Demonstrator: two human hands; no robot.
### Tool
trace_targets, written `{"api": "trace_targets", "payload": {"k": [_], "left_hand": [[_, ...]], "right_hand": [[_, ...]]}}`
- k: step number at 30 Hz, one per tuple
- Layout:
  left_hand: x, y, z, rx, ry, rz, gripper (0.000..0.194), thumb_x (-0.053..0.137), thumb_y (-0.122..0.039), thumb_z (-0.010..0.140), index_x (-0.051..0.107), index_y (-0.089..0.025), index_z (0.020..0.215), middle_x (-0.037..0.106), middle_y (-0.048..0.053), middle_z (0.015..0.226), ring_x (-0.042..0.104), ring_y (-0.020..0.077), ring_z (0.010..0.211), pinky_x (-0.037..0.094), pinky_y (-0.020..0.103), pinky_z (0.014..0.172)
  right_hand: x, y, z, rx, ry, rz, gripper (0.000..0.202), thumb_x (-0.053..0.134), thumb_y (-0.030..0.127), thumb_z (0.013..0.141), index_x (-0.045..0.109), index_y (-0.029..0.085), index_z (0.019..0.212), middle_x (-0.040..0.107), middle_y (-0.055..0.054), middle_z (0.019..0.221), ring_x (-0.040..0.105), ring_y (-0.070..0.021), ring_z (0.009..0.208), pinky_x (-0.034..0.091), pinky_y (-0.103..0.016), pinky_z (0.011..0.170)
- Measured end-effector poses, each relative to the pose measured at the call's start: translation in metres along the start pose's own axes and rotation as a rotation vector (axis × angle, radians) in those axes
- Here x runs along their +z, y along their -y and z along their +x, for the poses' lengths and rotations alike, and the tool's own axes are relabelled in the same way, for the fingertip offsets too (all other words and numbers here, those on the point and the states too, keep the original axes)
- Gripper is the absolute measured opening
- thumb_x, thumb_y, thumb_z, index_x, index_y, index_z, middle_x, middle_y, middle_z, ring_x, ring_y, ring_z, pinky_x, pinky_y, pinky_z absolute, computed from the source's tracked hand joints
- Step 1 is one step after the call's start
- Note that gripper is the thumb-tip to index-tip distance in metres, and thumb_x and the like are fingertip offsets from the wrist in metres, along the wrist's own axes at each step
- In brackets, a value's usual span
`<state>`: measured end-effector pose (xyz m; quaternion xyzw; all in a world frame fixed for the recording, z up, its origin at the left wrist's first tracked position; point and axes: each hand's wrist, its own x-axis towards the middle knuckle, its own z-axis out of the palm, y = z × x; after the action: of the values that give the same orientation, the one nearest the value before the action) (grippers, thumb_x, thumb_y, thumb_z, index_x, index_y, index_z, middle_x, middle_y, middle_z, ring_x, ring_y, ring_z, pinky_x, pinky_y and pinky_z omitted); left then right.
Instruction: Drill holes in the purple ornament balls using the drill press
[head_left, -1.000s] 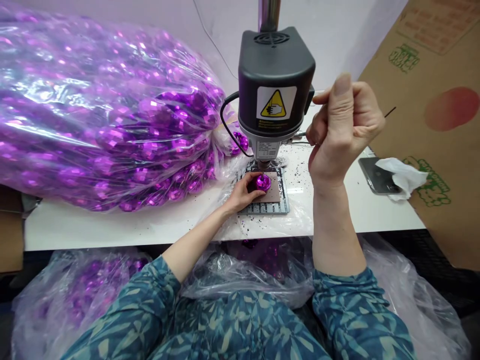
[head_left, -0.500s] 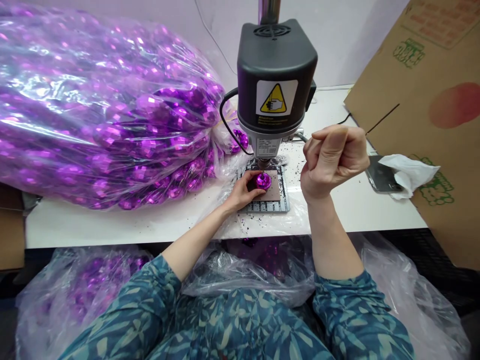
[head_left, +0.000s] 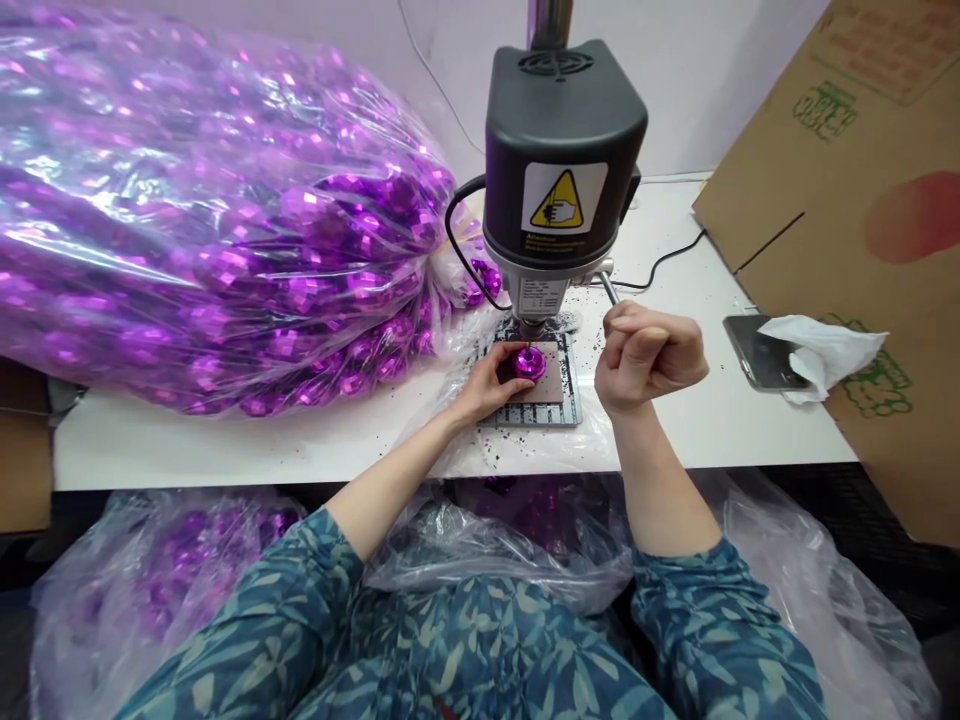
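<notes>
A shiny purple faceted ball [head_left: 529,364] rests on a brown square board [head_left: 553,386] on the metal base of a small drill press [head_left: 564,130]. My left hand [head_left: 491,384] pinches the ball from its left side between thumb and fingers. The drill chuck stands just above the ball; the bit tip is too small to make out clearly. My right hand [head_left: 651,358] is closed round the end of the press's metal lever [head_left: 609,288], to the right of the machine.
A big clear bag of purple balls [head_left: 285,240] fills the left side. At right lie a dark phone [head_left: 757,352] and a white tissue [head_left: 832,345] beside a cardboard box [head_left: 847,200]. Dark shavings dot the white table [head_left: 225,450]. Plastic bags hang below its edge.
My right hand has come down with the lever, and more of the lever shows. My left hand still holds the ball at the same place. The view has shifted slightly.
</notes>
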<state>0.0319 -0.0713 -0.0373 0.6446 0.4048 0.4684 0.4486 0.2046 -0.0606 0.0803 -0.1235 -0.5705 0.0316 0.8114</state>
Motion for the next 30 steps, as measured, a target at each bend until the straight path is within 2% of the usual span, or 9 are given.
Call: {"api": "trace_targets", "payload": {"k": [6,9,12,17,19,22,24,27,30], "left_hand": [[0.001,-0.003,0.002,-0.005,-0.019,0.005,0.060,0.088,-0.036,0.078,0.059,-0.019,0.128,0.072,0.013,0.130,0.068,0.0303,0.124,0.051,0.049,0.112],[0.002,-0.015,-0.010,-0.019,-0.132,0.085,0.056,0.088,-0.034,0.078,0.061,-0.019,0.124,0.072,0.012,0.124,0.069,0.0289,0.117,0.055,0.047,0.105],[0.004,-0.036,-0.044,0.024,-0.192,0.210,0.049,0.087,-0.036,0.079,0.062,-0.020,0.118,0.072,0.010,0.117,0.070,0.0268,0.107,0.058,0.043,0.094],[0.005,-0.061,-0.108,0.210,0.322,0.359,0.054,0.084,-0.057,0.082,0.066,-0.026,0.123,0.073,0.009,0.113,0.069,0.0297,0.105,0.058,0.046,0.093],[-0.003,-0.058,-0.109,0.246,0.370,0.409,0.055,0.079,-0.061,0.086,0.066,-0.026,0.127,0.073,0.011,0.118,0.067,0.0316,0.113,0.056,0.048,0.098],[-0.026,-0.042,-0.070,0.193,0.108,0.444,0.025,0.060,-0.041,0.103,0.067,-0.024,0.120,0.073,0.009,0.118,0.067,0.0278,0.113,0.054,0.047,0.101],[-0.044,-0.027,-0.025,0.135,-0.123,0.499,0.016,0.056,-0.024,0.101,0.068,-0.022,0.112,0.071,0.010,0.116,0.065,0.0291,0.115,0.051,0.048,0.106],[-0.060,-0.006,0.045,0.015,-0.233,0.548,0.019,0.062,-0.007,0.087,0.070,-0.019,0.099,0.070,0.014,0.113,0.060,0.0354,0.120,0.045,0.053,0.113],[-0.064,0.010,0.097,-0.040,-0.227,0.547,0.019,0.066,-0.001,0.080,0.069,-0.017,0.090,0.070,0.016,0.117,0.054,0.0404,0.133,0.038,0.053,0.120]], "right_hand": [[0.020,0.017,0.034,0.092,-0.054,-0.017,0.022,0.055,0.035,0.100,0.069,0.027,0.084,0.031,0.009,0.045,0.027,-0.0037,0.034,0.024,-0.025,0.039],[0.035,0.024,0.067,0.326,-0.015,-0.094,0.042,0.058,0.055,0.096,0.060,0.021,0.070,0.032,0.008,0.045,0.031,-0.0026,0.035,0.020,-0.024,0.038],[0.041,0.024,0.084,0.364,0.006,-0.105,0.051,0.063,0.067,0.084,0.056,0.021,0.065,0.032,0.008,0.043,0.031,-0.0031,0.034,0.019,-0.025,0.036],[0.040,0.022,0.081,0.386,0.004,-0.123,0.055,0.057,0.073,0.084,0.055,0.021,0.067,0.033,0.007,0.048,0.029,-0.0022,0.036,0.020,-0.026,0.036],[0.040,0.021,0.079,0.389,-0.001,-0.128,0.054,0.056,0.072,0.086,0.055,0.021,0.069,0.034,0.006,0.051,0.028,-0.0012,0.037,0.021,-0.024,0.038],[0.041,0.021,0.078,0.373,-0.019,-0.102,0.051,0.060,0.066,0.088,0.055,0.020,0.068,0.032,0.007,0.050,0.030,0.0000,0.037,0.022,-0.021,0.039],[0.041,0.022,0.079,0.365,-0.026,-0.075,0.050,0.061,0.063,0.089,0.054,0.019,0.066,0.029,0.007,0.049,0.031,0.0007,0.037,0.021,-0.020,0.039],[0.040,0.023,0.078,0.358,-0.020,-0.052,0.050,0.060,0.063,0.090,0.055,0.019,0.067,0.027,0.007,0.049,0.030,0.0016,0.037,0.021,-0.018,0.040],[0.039,0.024,0.077,0.355,-0.015,-0.083,0.049,0.059,0.062,0.091,0.056,0.019,0.068,0.028,0.007,0.048,0.030,0.0008,0.037,0.021,-0.019,0.040]]}}
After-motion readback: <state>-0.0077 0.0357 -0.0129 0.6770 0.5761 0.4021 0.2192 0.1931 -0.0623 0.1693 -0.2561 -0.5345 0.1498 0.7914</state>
